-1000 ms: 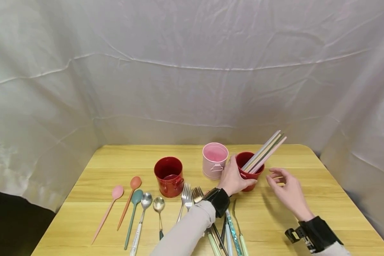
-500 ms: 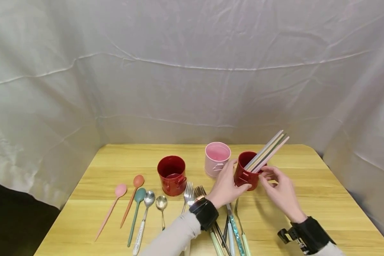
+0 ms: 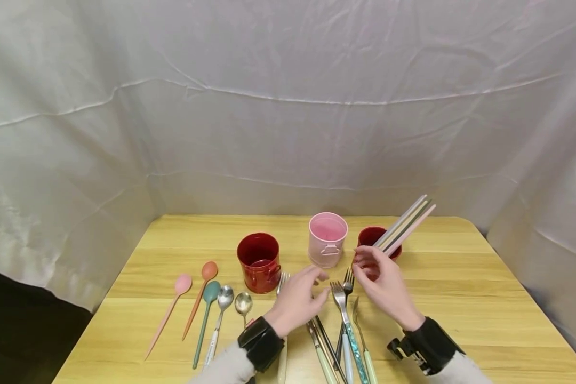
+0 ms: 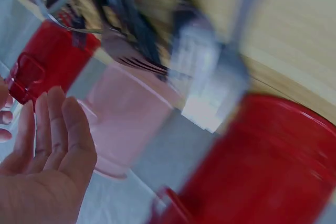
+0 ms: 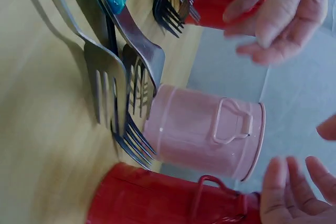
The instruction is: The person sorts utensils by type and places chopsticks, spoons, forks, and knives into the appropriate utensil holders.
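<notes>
Cloth [image 3: 288,144] backs the tabletop [image 3: 470,298]; left hand [image 3: 297,301] and right hand [image 3: 386,285], relaxed, empty, partly hide a fork [image 3: 282,281] and red cup [image 3: 370,234].

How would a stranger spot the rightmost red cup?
Toward the back of the wooden table, a red cup stands left of a pink cup. The rightmost red cup is partly behind the right hand; only it has slender sticks jutting out.

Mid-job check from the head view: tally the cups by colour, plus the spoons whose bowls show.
Red: 2 (left red cup, right red cup holding sticks)
Pink: 1 (pink cup)
Spoons: 5
Total: 8
</notes>
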Action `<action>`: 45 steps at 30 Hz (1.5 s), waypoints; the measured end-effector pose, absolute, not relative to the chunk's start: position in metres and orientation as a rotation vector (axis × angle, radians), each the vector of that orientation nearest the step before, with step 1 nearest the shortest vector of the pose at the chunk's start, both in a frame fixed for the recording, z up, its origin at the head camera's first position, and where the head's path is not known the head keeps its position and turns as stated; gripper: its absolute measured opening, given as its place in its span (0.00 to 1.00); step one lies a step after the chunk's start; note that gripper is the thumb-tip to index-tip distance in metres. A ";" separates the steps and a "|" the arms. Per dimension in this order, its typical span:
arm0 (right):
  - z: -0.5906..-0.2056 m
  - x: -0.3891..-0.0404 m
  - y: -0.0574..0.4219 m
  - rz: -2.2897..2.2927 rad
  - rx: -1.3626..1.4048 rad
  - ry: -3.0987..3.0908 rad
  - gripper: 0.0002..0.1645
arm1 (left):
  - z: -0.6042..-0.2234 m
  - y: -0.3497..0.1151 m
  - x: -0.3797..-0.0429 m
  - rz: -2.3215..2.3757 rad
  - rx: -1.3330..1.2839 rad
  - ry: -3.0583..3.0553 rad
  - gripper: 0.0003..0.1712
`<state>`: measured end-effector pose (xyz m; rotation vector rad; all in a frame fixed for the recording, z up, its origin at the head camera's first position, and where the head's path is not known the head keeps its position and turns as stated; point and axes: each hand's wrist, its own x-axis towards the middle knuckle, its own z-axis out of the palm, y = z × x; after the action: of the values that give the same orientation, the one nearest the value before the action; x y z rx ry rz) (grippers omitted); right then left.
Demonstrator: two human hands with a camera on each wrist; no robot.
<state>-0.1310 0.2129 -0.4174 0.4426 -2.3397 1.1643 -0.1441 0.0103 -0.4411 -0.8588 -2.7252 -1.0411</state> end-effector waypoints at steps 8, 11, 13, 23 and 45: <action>-0.429 -0.152 0.192 1.005 0.544 -2.331 0.37 | -0.451 -0.035 -0.136 -0.883 -0.783 -2.736 0.12; -0.430 -0.161 0.185 1.039 0.522 -2.333 0.44 | -0.454 -0.048 -0.132 -0.821 -0.779 -2.740 0.12; -0.431 -0.168 0.180 1.048 0.516 -2.343 0.48 | -0.455 -0.057 -0.129 -0.770 -0.773 -2.743 0.12; -0.427 -0.193 0.165 1.116 0.358 -2.466 0.58 | -0.459 -0.089 -0.113 -0.646 -0.675 -2.819 0.14; -0.445 -0.235 0.153 1.278 0.037 -2.370 0.66 | -0.462 -0.066 -0.118 -0.596 -0.651 -3.066 0.11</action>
<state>-0.2355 0.1530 -0.4450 0.0370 -2.3699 1.2783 -0.1184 -0.0657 -0.4622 -0.6512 -3.0657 -0.5965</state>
